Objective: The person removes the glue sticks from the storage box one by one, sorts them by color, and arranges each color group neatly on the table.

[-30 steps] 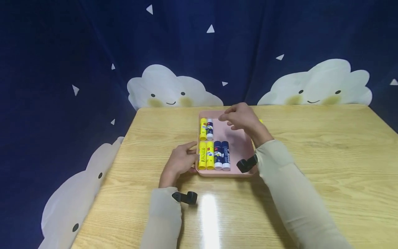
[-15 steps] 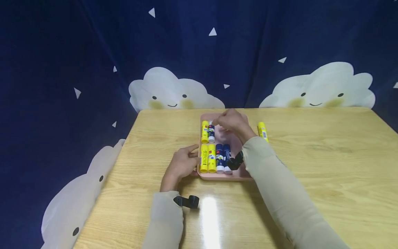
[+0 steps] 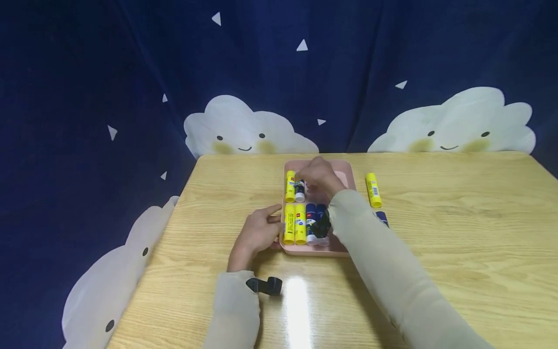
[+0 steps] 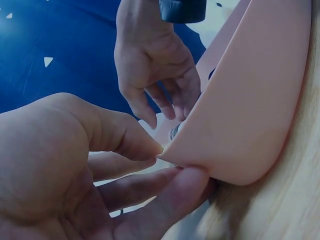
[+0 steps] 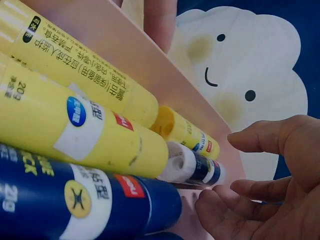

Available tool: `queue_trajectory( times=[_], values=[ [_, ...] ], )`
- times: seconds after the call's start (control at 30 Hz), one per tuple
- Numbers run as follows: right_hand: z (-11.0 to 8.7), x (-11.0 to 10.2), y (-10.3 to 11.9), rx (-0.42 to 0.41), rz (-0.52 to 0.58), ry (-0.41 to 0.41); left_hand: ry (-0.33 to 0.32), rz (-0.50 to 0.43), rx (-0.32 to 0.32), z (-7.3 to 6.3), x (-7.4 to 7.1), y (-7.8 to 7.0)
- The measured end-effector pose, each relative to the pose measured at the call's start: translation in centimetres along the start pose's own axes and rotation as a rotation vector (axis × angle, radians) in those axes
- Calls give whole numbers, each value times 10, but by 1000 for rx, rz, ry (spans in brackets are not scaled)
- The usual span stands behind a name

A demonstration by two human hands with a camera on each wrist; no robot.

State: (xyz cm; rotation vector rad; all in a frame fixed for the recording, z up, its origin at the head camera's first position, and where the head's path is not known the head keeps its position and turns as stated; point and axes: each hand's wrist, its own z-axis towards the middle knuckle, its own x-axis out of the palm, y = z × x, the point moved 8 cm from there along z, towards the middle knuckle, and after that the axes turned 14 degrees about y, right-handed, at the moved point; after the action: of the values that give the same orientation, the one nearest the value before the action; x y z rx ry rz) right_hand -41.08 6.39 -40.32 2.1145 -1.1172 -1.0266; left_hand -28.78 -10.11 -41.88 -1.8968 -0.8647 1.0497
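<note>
My left hand [image 3: 257,230] pinches the left rim of a pink tray [image 3: 344,180], thumb against its outer wall in the left wrist view. Over the tray's far left part, my right hand [image 3: 319,173] reaches down beside a navy glue stick with white ends [image 3: 300,197]. In the right wrist view its thumb and fingers [image 5: 255,142] are spread apart near that stick, holding nothing. A yellow glue stick [image 3: 290,186] lies to its left. The near row has two yellow glue sticks [image 3: 300,224] and two navy ones [image 3: 311,225], partly covered by the right wrist's camera.
On the wooden table [image 3: 457,218], right of the tray, lie a loose yellow glue stick [image 3: 373,190] and a navy one [image 3: 382,217], partly hidden by the right sleeve. A dark blue curtain [image 3: 261,58] with clouds hangs behind the table's far edge.
My right hand has moved left and down to the far navy glue stick. As the right arm shifted, the loose glue sticks on the table came into view. The left hand stays at the tray.
</note>
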Motion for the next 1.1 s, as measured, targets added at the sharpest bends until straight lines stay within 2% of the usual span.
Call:
queue_trajectory(
  times=[0.2,0.47,0.7,1.1],
  values=[
    [5,3,5,-31,-85,-17,0,-22,13,1,0,0],
    [10,11,-2,0,-1,3,0,-31,11,0,0,-1],
    [12,14,-1,-15,26,-18,0,-37,12,1,0,0],
    [9,15,-2,-9,-7,-16,0,-34,9,0,0,0]
  ],
)
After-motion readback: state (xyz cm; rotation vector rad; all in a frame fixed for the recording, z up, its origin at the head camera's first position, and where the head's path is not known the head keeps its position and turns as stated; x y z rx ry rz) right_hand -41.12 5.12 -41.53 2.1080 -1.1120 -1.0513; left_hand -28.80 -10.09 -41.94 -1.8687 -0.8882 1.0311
